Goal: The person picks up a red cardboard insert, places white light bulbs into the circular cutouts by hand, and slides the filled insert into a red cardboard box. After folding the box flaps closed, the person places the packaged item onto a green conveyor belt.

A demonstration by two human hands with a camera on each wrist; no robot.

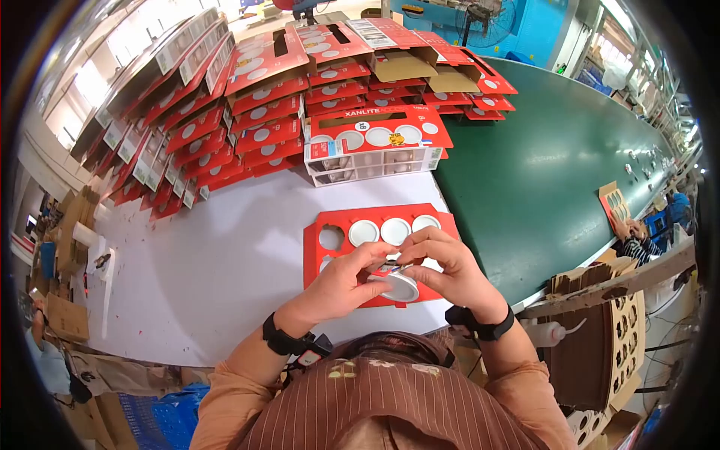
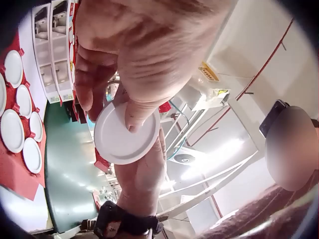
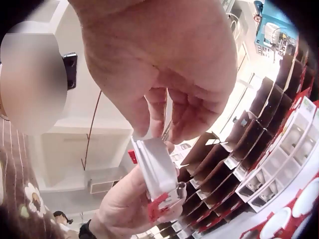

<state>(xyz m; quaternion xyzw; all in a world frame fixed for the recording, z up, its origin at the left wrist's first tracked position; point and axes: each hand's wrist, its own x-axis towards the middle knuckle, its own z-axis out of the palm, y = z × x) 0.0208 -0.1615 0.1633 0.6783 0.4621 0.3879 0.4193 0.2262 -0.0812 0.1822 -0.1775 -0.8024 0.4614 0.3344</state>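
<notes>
A round white downlight [image 1: 397, 287], with a red piece and a metal clip at its side, is held up over a red card [image 1: 311, 259]. My left hand [image 1: 341, 281] grips it; in the left wrist view the thumb presses on the white face of the downlight [image 2: 119, 142]. Thumb and fingertips of my right hand [image 1: 454, 262] pinch its upper edge, as the right wrist view shows on the downlight's white side [image 3: 157, 164]. White discs [image 1: 364, 232] fill several of the card's round holes, while the far left hole [image 1: 331, 238] shows no disc.
Behind the card stands a red and white carton [image 1: 375, 161] with white lights inside. Stacked red cartons [image 1: 262, 112] rise beyond it. To the right runs a green tabletop [image 1: 540, 165], where another person's hands [image 1: 634, 229] hold a card. A white bottle [image 1: 546, 334] stands right of me.
</notes>
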